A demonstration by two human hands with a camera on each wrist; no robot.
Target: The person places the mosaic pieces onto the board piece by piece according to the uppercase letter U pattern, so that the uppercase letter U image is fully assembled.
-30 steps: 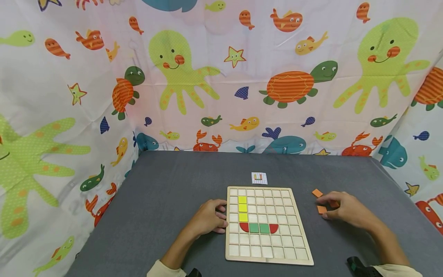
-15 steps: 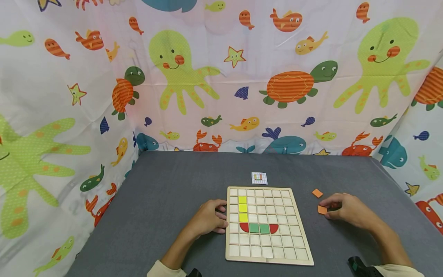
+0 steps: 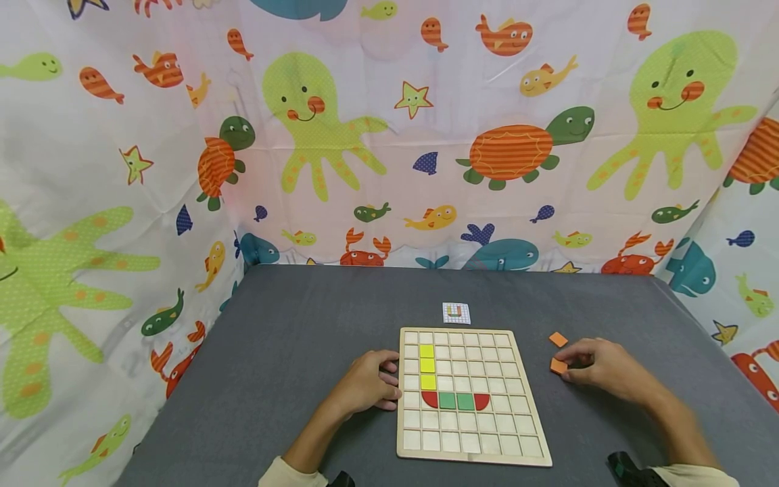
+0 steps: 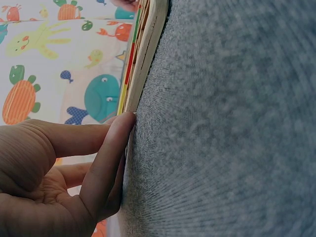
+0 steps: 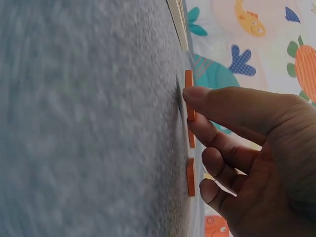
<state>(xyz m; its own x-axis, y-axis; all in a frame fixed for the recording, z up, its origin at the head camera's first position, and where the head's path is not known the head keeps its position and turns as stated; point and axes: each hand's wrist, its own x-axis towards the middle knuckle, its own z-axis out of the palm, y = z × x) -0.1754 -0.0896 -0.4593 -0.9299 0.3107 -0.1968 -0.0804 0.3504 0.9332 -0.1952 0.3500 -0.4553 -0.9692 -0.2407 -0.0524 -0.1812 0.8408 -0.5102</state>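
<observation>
My right hand [image 3: 602,365] pinches an orange square tile [image 3: 558,366] between thumb and fingers. In the right wrist view the pinched tile [image 5: 189,78] stands edge-on to the camera, with two more orange tiles [image 5: 191,177] behind it. One of those, the far orange tile [image 3: 558,339], shows in the head view; the other is hidden by my hand. My left hand [image 3: 368,382] holds the left edge of a wooden grid board [image 3: 471,458], thumb and fingertips right at the rim. On the board lie yellow squares [image 3: 427,366], green squares [image 3: 456,402] and red quarter-rounds [image 3: 481,402].
A small card [image 3: 456,313] with a grid and a coloured U shape lies behind the board. Grey cloth [image 3: 328,311] covers the table. A curtain [image 3: 365,223] printed with sea animals hangs around the back and sides.
My right hand has taken up an orange tile in a pinch and shifted it slightly left. My left hand and the board stay where they were.
</observation>
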